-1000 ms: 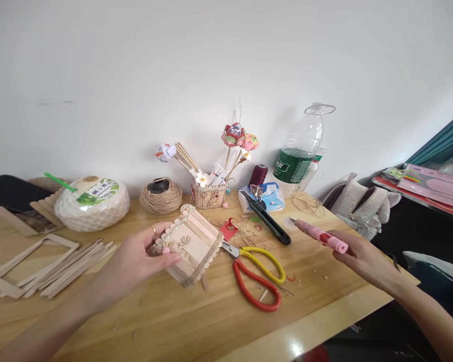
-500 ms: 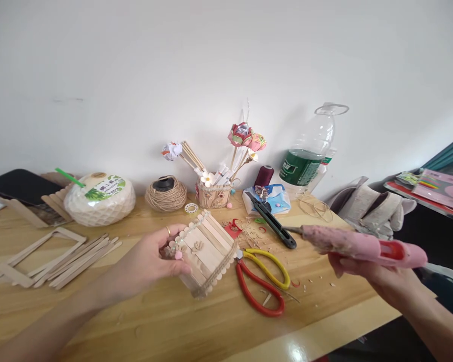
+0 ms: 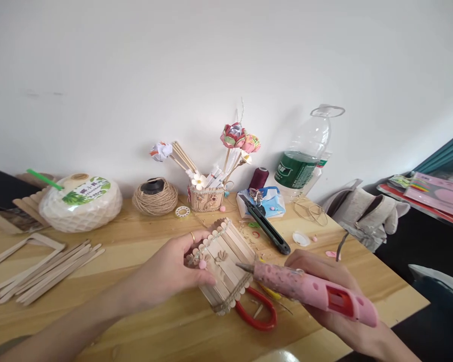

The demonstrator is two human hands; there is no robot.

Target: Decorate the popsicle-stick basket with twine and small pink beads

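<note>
My left hand (image 3: 173,269) grips a small box made of craft sticks (image 3: 230,254), thumb on its near face and fingers behind. Scalloped stick ends and twine edge the box, and a pink pompom (image 3: 203,264) and small twine bows decorate it. In my right hand (image 3: 324,291) is a pink hot glue gun (image 3: 309,289), its metal nozzle over the box's face; whether the tip touches the wood I cannot tell. Beneath the box lie scissors (image 3: 262,327) with one red and one yellow handle, their blades hidden.
Craft sticks (image 3: 60,274) and a stick frame (image 3: 47,241) lie left. Along the wall stand a wrapped coconut (image 3: 81,206), a twine ball (image 3: 154,198), a stick pot of paper flowers (image 3: 207,200) and a large bottle (image 3: 300,166). A utility knife (image 3: 268,229) rests behind the box.
The glue gun has come left and down, so its nozzle now hangs over the box. The view has shifted right, and the box covers more of the scissors.
</note>
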